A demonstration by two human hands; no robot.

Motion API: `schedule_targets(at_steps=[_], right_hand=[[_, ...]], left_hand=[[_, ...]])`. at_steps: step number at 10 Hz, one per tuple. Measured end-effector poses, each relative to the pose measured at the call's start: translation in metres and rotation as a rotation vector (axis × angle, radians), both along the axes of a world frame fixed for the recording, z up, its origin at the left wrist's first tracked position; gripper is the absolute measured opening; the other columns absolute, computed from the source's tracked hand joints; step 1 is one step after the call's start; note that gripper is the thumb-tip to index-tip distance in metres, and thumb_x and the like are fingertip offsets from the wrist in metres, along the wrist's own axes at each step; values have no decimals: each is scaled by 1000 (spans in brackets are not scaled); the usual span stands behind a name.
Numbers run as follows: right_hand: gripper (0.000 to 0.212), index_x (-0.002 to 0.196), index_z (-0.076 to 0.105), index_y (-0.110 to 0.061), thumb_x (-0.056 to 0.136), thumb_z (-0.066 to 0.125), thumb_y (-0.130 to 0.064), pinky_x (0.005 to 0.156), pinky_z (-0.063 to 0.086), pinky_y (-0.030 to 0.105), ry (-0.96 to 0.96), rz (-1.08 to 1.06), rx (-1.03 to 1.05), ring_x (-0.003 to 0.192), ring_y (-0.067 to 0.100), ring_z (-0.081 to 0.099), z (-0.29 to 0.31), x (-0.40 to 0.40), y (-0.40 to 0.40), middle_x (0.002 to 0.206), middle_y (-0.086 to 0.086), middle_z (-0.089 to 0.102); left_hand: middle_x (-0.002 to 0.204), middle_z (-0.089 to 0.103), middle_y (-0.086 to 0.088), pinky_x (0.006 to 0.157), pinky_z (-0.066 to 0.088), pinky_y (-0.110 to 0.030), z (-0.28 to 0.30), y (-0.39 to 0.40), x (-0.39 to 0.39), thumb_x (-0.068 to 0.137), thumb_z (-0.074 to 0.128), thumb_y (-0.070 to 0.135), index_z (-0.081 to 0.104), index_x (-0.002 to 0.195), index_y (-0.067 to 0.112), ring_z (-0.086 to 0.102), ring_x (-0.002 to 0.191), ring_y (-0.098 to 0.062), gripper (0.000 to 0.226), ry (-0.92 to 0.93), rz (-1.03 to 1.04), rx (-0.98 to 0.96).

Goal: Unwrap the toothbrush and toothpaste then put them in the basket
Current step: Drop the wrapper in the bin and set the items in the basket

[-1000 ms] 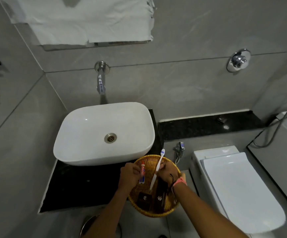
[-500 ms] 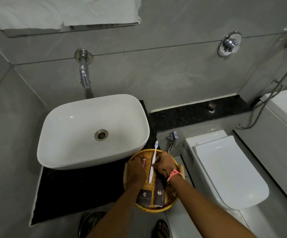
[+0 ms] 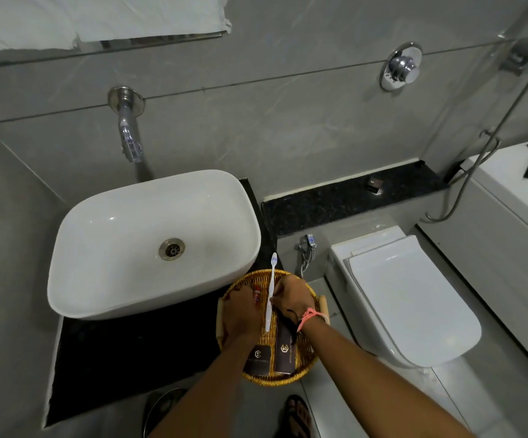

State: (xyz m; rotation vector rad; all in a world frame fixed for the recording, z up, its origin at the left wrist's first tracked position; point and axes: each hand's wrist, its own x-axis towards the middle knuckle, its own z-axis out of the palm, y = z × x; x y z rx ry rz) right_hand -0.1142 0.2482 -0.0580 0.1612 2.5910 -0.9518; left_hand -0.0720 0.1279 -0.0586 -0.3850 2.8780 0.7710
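A round woven basket (image 3: 306, 369) sits on the right end of the black counter. Both my hands hover over it. My right hand (image 3: 291, 297) pinches a white toothbrush (image 3: 271, 289) that points up and away, its head past the basket's far rim. My left hand (image 3: 240, 314) grips a small red and white toothpaste tube (image 3: 257, 295), only its top showing above my fingers. Two dark boxes (image 3: 284, 352) with gold logos lie in the basket's near half.
A white basin (image 3: 149, 245) stands left of the basket under a wall tap (image 3: 129, 134). The black counter (image 3: 130, 352) runs beneath it. A white toilet (image 3: 408, 308) is on the right, beside a black ledge (image 3: 344, 203). My sandalled foot (image 3: 295, 415) shows below.
The view has drifted, the basin now sitting further left in it. Both hands have sunk a little into the basket, still holding the toothbrush and the toothpaste tube.
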Motion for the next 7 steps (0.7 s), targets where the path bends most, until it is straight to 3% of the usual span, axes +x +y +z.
schedule_targets(at_steps=[2,4,5,6,7], right_hand=[[17,98,77,-9,87,71,-21,86,59,32,23,-9,1,92,25,72,2,3,-2,99,10,77],[24,106,72,-6,94,61,-25,90,57,35,-31,51,19,101,29,69,3,13,0,107,16,72],[14,77,63,-19,90,65,-19,75,60,33,110,87,95,74,22,65,13,14,2,78,1,64],[9,86,62,-16,91,62,-24,81,61,41,176,141,172,85,25,68,21,18,7,94,7,69],[26,108,61,-16,91,60,-36,90,57,41,264,181,246,105,25,60,29,27,13,113,7,60]], left_hand=[[117,70,-9,101,52,-34,1,-6,5,106,45,26,65,112,8,64,109,-21,28,32,-93,9],[110,73,-9,94,56,-31,4,-12,10,105,47,24,69,109,10,68,104,-22,26,44,-160,-2],[125,69,-2,102,49,-29,5,-16,15,102,52,35,64,121,19,63,117,-20,28,55,-287,-155],[122,71,-6,97,57,-38,17,-27,27,91,68,40,67,116,17,67,116,-26,34,154,-382,-378],[113,75,-15,83,62,-45,33,-42,30,83,73,45,72,111,12,74,102,-33,44,362,-382,-482]])
